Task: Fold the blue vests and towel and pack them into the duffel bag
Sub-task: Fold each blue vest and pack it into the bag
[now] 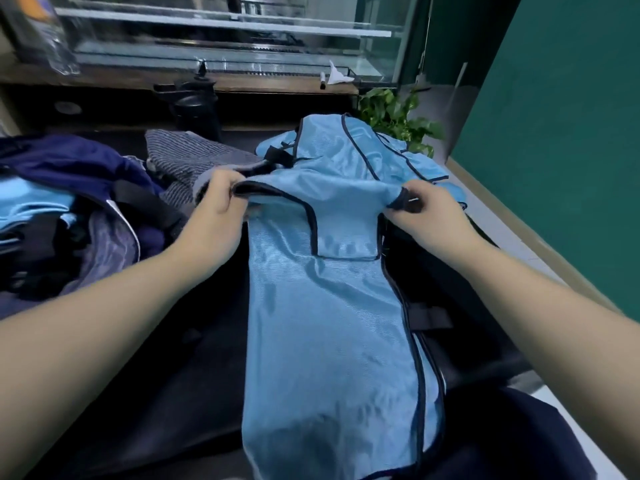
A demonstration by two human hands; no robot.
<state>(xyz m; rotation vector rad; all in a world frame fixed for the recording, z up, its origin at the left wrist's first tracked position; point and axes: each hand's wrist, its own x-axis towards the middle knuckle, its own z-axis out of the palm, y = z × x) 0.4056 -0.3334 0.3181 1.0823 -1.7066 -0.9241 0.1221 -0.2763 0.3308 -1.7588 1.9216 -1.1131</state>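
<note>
We are pinching a light blue vest point(332, 306), a shiny mesh piece piped in dark trim, lying long and narrow down the middle of the dark surface point(166, 393). Our left hand point(216, 202) is curling its fingers round the trimmed edge on one side; our right hand point(427, 209) is gripping the opposite dark-bound corner, both forearms reaching forward. A flap is hanging folded between the two hands. Left of us, an open navy duffel bag point(69, 161) is holding more folded blue fabric point(27, 206) (count unclear). One ribbed grey striped towel point(187, 157) is lying just behind our left hand.
</note>
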